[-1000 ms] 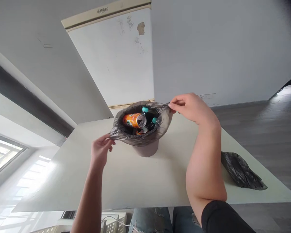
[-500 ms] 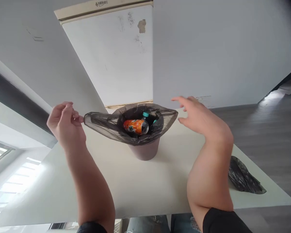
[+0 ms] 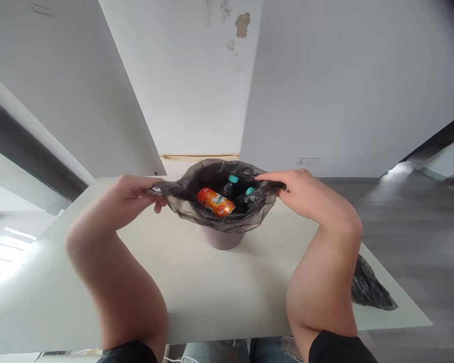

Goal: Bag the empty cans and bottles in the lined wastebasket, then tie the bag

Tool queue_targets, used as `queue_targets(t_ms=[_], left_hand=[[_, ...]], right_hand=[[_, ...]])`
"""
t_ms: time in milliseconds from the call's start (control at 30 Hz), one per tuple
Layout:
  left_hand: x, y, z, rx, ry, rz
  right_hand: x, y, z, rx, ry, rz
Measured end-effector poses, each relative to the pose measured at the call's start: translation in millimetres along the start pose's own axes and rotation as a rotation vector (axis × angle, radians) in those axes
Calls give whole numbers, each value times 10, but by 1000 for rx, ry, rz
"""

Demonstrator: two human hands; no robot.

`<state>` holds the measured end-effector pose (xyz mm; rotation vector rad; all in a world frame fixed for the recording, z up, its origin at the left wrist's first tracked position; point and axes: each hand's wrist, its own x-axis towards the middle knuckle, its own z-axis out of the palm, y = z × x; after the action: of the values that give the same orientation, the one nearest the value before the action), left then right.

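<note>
Gripping the bunched left edge of a thin, translucent dark-grey plastic bag (image 3: 184,206) with the left hand (image 3: 134,197), with thumb and fingers closed on the film. Clamping the opposite edge with the right hand (image 3: 297,189), with the index finger stretched along the top of the rim. Holding the mouth spread wide between both, over a round mauve bin (image 3: 223,241), with the film hanging around its upper part. Inside the mouth, lying slantwise, an orange metal drinks can (image 3: 215,202); just beside it, two dark bottles with teal caps (image 3: 233,179). Under the bin, a pale cream tabletop (image 3: 219,287). Near its right edge, partly behind the right forearm, a crumpled black plastic bag (image 3: 371,287). Beyond the table, a white refrigerator door (image 3: 196,85) with a brown peeled patch, against a plain grey wall (image 3: 344,80).
</note>
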<state>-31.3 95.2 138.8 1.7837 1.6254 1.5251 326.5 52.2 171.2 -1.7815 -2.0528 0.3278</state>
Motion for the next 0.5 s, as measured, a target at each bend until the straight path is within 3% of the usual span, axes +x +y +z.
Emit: queue_targets(t_ms=[167,267,367,500], left_hand=[[98,208,-131,-32,109,28],[73,336,-155,7,162,24],[79,399,-156,-87,186,-56],[141,374,-170,-298,214,-286]], right_hand=[[34,-157,-21,163,462,38],[52,-210,-11,284,613,54],[39,-143,-25,399,642,90],[28,15,-67,507,541,142]])
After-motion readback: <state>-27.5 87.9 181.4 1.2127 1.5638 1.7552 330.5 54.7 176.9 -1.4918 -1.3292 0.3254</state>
